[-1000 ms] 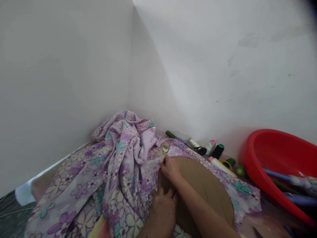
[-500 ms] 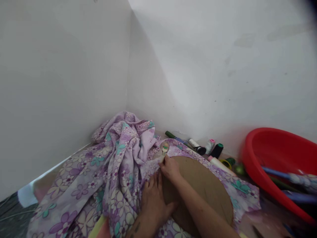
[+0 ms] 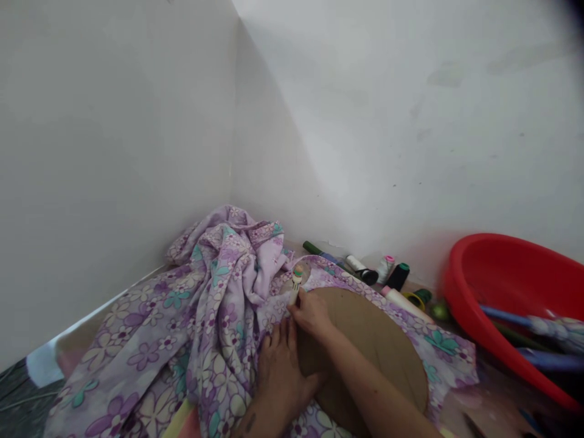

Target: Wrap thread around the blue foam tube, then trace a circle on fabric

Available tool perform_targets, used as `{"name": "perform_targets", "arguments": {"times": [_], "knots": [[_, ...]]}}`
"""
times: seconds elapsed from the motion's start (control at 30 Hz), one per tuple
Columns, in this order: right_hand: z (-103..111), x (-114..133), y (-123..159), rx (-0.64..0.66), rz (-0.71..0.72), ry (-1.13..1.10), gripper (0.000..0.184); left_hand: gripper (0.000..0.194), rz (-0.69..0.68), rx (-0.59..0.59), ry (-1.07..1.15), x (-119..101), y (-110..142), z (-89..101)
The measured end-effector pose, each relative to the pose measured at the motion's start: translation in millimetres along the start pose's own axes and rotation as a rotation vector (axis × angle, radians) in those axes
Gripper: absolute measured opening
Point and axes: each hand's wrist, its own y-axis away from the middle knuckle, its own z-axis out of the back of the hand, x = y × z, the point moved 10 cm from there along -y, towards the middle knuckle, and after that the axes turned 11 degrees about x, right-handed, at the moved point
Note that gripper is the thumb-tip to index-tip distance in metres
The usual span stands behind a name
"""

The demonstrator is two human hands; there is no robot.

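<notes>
A round brown cardboard disc (image 3: 374,340) lies flat on purple floral fabric (image 3: 150,340). My left hand (image 3: 280,371) rests flat at the disc's left side, fingers stretched onto the fabric and thumb over the cardboard. Just beyond those fingertips, my right hand (image 3: 312,313) pinches a short whitish stick (image 3: 295,286) with dark stripes and a green and orange top; its exact kind is unclear. The stick stands tilted by the disc's upper left edge, its lower end hidden by the fingers. My right forearm crosses over the cardboard.
Bunched fabric (image 3: 237,255) is heaped by the wall corner. Thread spools, among them a black one (image 3: 398,277) and a pink-ended white one (image 3: 406,304), lie along the wall. A red basin (image 3: 460,286) with rolled items inside stands at right.
My right hand and the stick have shifted slightly left and toward me along the disc's edge. The left hand stays pressed in place.
</notes>
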Motion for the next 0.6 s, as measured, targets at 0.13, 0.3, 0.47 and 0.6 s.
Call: {"name": "perform_targets", "arguments": {"times": [0.13,0.3,0.47,0.6], "knots": [[-1.6,0.4,0.1,0.023,0.018,-0.023,0.025,0.092,0.021,0.016,-0.002,0.5,0.1,0.3],[-3.6,-5.4,-5.9,0.005,0.037,-0.093,0.026,0.089,0.013,-0.043,0.004,-0.1,1.6,6.1],[1.1,-20.3,-9.4,-0.076,-0.044,-0.174,0.023,0.095,0.024,-0.016,0.014,1.0,1.3,5.6],[3.0,-18.6,-10.8,-0.093,-0.051,-0.118,0.022,0.097,0.03,0.011,0.014,0.8,2.0,5.6]]}}
